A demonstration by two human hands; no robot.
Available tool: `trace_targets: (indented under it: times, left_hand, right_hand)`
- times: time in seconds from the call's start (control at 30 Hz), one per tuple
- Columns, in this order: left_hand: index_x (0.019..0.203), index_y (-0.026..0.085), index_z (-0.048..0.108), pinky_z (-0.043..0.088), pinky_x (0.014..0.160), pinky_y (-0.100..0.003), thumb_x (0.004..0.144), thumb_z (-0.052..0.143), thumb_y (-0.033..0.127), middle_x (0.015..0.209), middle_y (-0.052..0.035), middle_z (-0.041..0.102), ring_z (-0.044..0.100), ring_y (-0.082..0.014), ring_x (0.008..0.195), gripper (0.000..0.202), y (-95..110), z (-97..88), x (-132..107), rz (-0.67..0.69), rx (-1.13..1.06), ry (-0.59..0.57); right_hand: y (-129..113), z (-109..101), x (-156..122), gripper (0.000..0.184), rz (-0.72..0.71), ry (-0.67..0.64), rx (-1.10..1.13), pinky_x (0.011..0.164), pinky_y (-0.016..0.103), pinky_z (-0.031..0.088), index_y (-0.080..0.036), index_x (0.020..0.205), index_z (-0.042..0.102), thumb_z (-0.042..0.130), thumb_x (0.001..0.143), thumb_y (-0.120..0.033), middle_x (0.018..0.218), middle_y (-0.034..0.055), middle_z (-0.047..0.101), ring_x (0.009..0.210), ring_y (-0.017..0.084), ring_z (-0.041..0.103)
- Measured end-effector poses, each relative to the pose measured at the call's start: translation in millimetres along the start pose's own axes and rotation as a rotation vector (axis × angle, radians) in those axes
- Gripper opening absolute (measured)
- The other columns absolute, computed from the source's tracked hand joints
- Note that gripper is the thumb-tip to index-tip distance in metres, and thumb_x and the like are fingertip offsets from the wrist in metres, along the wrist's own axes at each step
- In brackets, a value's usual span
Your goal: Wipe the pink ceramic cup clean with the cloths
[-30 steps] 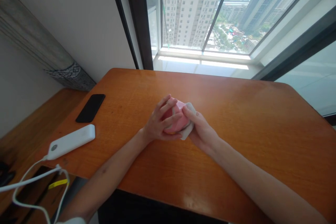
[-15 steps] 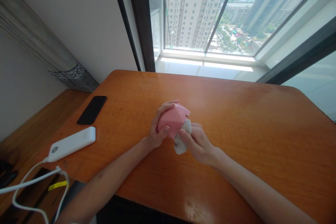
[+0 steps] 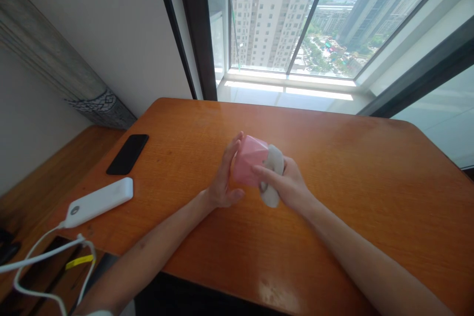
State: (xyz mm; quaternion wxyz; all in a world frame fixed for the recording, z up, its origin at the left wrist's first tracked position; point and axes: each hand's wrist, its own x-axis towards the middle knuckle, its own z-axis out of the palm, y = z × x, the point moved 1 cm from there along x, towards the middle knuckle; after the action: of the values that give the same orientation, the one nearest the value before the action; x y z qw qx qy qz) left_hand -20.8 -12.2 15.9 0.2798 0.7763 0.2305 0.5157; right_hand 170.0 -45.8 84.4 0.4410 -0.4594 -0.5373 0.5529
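A pink faceted pot (image 3: 247,160), seemingly hollow, is held tilted above the table between my hands. My right hand (image 3: 291,185) grips it from the right, its thumb lying across the pink side. Bunched at that end is a white cloth (image 3: 274,160), caught between my right hand and the pot and hanging below it. On the left, my left hand (image 3: 224,180) is open, fingers stretched up along the pot's left side and thumb held away from it. Whether those fingertips touch the pot I cannot tell.
The brown wooden table (image 3: 351,197) has rounded far corners. At its left lie a black phone (image 3: 128,154) and a white power bank (image 3: 98,202) with a white cable (image 3: 40,255) running off the edge. A window (image 3: 296,29) stands behind the table.
My left hand has loosened from around the pot and its fingers have straightened. The pot has turned, and my right hand with the cloth has shifted slightly right and up, its thumb now over the pot.
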Motion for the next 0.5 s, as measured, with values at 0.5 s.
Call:
trace_targets:
  times: [0.5]
  left_hand:
    - [0.155, 0.041, 0.041, 0.045, 0.123, -0.074, 0.083, 0.031, 0.102, 0.170, -0.0120, 0.043, 0.049, -0.0453, 0.156, 0.096, -27, -5.0, -24, 0.042, 0.245, 0.085]
  right_hand:
    - [3, 16, -12, 0.029, 0.111, -0.200, 0.279, 0.057, 0.028, 0.049, -0.019, 0.081, 0.072, 0.072, 0.086, -0.047, 0.071, 0.0026, 0.069, 0.062, 0.018, 0.060]
